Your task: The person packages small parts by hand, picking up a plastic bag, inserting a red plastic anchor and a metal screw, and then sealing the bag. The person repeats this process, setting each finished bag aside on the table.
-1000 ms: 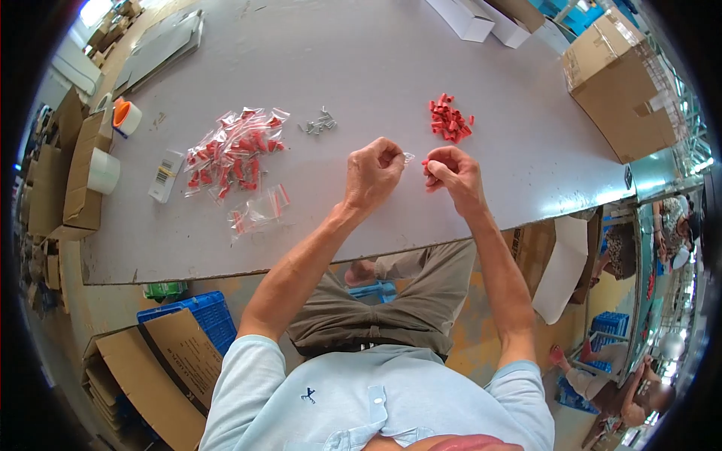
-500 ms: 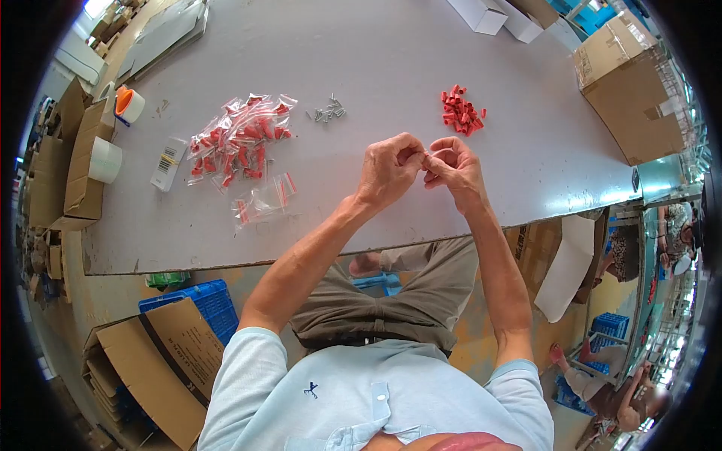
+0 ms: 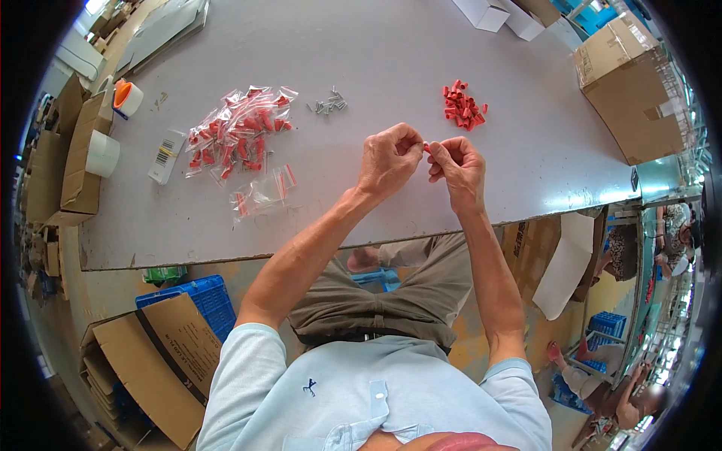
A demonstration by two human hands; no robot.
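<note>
My left hand (image 3: 391,159) and my right hand (image 3: 459,171) meet above the table's front part, both with fingertips pinched. A small red plastic tube (image 3: 427,148) shows between them, at the tips of my right thumb and finger. What my left fingertips pinch is hidden. Beyond my right hand lies a heap of similar red tubes (image 3: 464,107). Small silvery screws (image 3: 328,104) are scattered farther left. Left of them is a pile of clear zip bags (image 3: 239,135) with red pieces inside. Several flat zip bags (image 3: 265,191) lie nearer the edge.
Left on the table are a barcode-labelled pack (image 3: 166,157), a tape roll (image 3: 128,98) and an open carton (image 3: 84,161). A taped cardboard box (image 3: 628,90) stands at right, white boxes (image 3: 481,13) at the back. Below are a blue crate (image 3: 201,301) and cartons. Other people sit at far right.
My hands have drawn slightly apart at the fingertips, and the red tube now shows between them. The view has shifted slightly; the piles look unchanged.
</note>
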